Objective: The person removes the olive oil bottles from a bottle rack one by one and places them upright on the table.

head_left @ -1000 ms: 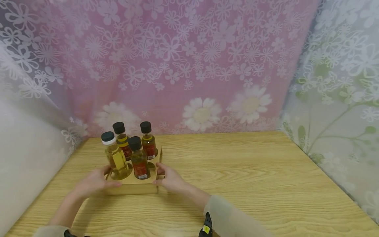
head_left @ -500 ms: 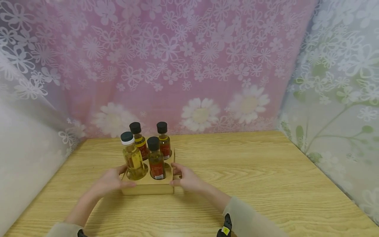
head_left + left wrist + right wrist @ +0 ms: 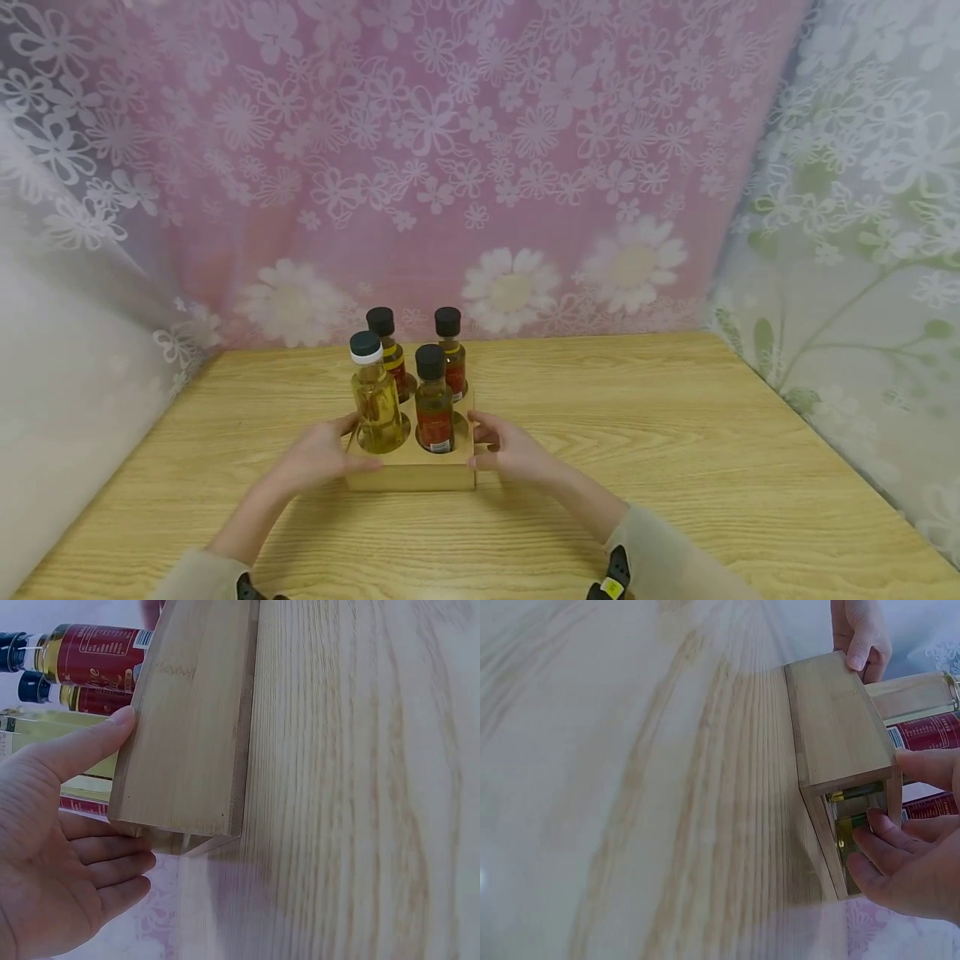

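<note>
Pale wood fills the near ground, the desk [image 3: 675,467] bare of anything but one rack [image 3: 411,473] sitting a little left of centre. Both hands are on it: left hand [image 3: 318,457] at the rack's nine o'clock side, right hand [image 3: 517,454] at three o'clock, a grip from opposite sides so the block can't twist. From the left wrist view the thumb lies along the top edge while the fingers spread low against the side wall. The right thumb rides the top too, fingers curling into the open side by the bottles' bases. That squeeze holds the load level; the rack rests on the desk. Standing upright in its holes: yellow bottle [image 3: 374,400] front left, red bottle [image 3: 434,407] front right, two more [image 3: 452,357] behind at twelve o'clock. Beyond, a floral curtain [image 3: 480,167].
</note>
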`<state>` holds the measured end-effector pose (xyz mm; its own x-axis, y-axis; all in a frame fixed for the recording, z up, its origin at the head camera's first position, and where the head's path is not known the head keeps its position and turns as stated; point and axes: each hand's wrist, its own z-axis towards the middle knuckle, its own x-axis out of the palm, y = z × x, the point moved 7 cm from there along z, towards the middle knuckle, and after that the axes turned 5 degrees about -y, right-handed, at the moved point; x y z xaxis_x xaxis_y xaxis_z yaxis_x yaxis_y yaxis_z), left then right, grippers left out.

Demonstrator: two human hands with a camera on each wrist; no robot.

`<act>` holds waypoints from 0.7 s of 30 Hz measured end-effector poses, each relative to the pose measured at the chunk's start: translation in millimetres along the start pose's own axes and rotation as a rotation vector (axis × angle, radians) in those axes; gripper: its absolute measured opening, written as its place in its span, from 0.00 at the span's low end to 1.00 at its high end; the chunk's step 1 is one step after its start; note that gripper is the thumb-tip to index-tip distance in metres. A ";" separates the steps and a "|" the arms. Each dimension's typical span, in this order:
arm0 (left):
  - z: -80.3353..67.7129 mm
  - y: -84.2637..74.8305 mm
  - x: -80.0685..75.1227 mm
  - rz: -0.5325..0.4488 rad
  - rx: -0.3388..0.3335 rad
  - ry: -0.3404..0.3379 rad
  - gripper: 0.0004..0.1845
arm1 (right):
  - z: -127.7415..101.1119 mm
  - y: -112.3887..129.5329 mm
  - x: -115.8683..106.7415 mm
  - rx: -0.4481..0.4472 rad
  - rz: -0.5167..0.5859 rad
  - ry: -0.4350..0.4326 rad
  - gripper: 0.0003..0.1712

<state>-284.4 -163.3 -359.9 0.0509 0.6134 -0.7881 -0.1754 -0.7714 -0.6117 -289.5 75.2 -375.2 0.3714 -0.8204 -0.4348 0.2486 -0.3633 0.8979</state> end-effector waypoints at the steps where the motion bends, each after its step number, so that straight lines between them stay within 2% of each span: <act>1: 0.1 -0.3 0.4 -0.008 -0.003 0.004 0.53 | -0.5 -0.3 -0.8 -0.004 -0.008 0.002 0.41; 6: 0.0 0.1 -1.2 -0.073 -0.005 0.015 0.51 | -1.2 3.5 -3.7 -0.035 -0.098 0.010 0.41; 11: 2.9 1.3 0.8 -0.212 -0.028 0.002 0.47 | -0.5 12.0 -13.7 -0.060 -0.190 -0.023 0.41; 16: 3.7 3.5 7.5 -0.341 -0.046 0.018 0.50 | 4.2 26.7 -24.7 -0.093 -0.164 -0.097 0.38; 21: 2.4 8.7 14.5 -0.365 -0.066 0.047 0.56 | 9.4 40.8 -25.6 -0.114 -0.129 -0.124 0.40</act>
<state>-287.5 -160.7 -376.4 0.1441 0.8428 -0.5186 -0.0733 -0.5136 -0.8549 -297.3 77.3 -326.8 0.2184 -0.8210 -0.5275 0.3890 -0.4225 0.8187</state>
